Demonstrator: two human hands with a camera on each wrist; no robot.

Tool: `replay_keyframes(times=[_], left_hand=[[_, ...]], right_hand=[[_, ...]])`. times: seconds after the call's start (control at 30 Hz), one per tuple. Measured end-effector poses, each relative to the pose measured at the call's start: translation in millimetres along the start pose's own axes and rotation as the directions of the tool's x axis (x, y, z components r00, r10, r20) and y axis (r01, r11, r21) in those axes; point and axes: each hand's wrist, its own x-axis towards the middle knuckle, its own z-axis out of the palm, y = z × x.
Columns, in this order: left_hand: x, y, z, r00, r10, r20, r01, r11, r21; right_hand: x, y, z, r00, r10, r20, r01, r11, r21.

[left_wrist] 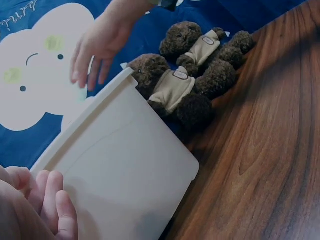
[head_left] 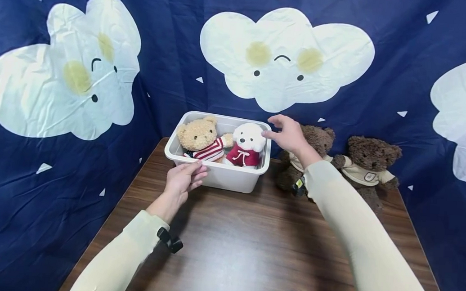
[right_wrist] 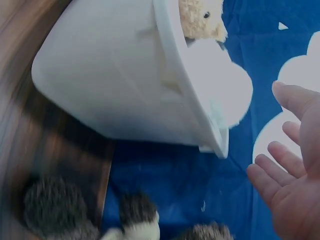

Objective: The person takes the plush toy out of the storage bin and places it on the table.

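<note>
A white plastic bin [head_left: 230, 180] sits toward the back of the table. Inside it are a tan teddy bear [head_left: 199, 134] in a red-and-white striped top and a white plush dog [head_left: 251, 138] in a red hoodie. My left hand [head_left: 183, 178] holds the front rim, thumb on top and the other fingers curled below against the outer wall. Above the bin's right end, my right hand [head_left: 288, 133] has its fingers spread and holds nothing. In the right wrist view, a gap shows between that hand [right_wrist: 295, 160] and the white dog's head [right_wrist: 225, 85].
Two dark brown teddy bears in cream tops sit right of the bin, one [head_left: 316, 140] partly behind my right arm, the other [head_left: 372, 157] farther right. The wooden table [head_left: 242, 245] meets a blue cloth backdrop [head_left: 168, 82] with white clouds.
</note>
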Motion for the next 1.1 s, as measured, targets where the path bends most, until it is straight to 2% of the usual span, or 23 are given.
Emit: replay_keyframes(times=[0.17,0.4,0.67,0.93,1.1], left_hand=[[0.8,-1.0,-0.3,1.0,0.02,-0.009,-0.02,1.0,0.017],[2.1,-3.5,-0.6,0.999,0.035,-0.011,-0.035,0.999,0.011],[2.7,-2.5,1.0,0.997,0.071,-0.015,-0.071,0.997,0.001],[0.9,-1.9,1.6,0.997,0.078,-0.018,-0.078,0.997,-0.007],[2.2,-2.9,1.3,0.996,0.084,-0.014,-0.084,0.996,-0.008]], right_hand=[[10.7,-3,22,0.998,0.014,0.056,-0.015,1.0,0.019],[14.2,-11,44,0.997,0.014,0.077,-0.006,0.995,-0.099],[18.0,-20,52,0.998,-0.026,0.063,0.035,0.99,-0.137],[16.8,-19,58,0.999,0.026,0.044,-0.021,0.995,-0.101],[13.7,-21,68,1.0,-0.017,-0.002,0.017,0.994,-0.109]])
